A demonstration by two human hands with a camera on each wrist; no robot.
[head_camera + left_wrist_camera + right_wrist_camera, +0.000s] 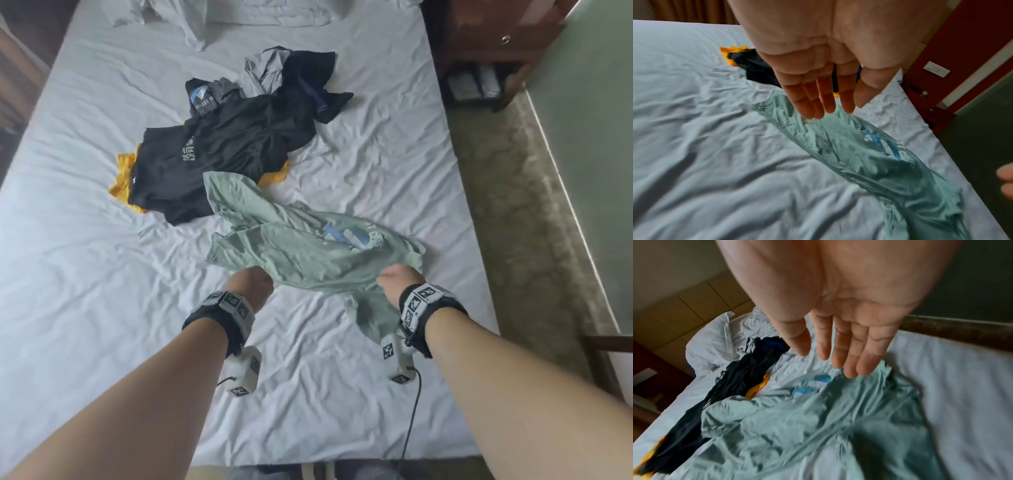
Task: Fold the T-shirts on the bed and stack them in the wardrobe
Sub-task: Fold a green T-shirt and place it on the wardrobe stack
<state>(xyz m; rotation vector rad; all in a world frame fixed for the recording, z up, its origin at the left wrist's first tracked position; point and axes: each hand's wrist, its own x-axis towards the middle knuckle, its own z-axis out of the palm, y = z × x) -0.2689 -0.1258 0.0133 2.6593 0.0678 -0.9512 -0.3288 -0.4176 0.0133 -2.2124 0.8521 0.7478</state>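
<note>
A crumpled pale green T-shirt (308, 250) with a blue print lies on the white bed sheet (85, 274), near the bed's right edge. My left hand (251, 282) hovers at its near left edge, fingers (818, 97) straight and holding nothing. My right hand (399, 277) is at the shirt's near right corner, its fingers (838, 345) also straight, tips just over the green T-shirt (818, 426). Whether either hand touches the cloth I cannot tell. Farther back lies a black T-shirt (219, 157) on top of a yellow one (125, 171).
More dark and grey shirts (308, 78) are heaped behind the black one. Rumpled white bedding (222, 17) sits at the head of the bed. A dark wooden nightstand (486, 44) and patterned carpet (496, 205) lie to the right of the bed.
</note>
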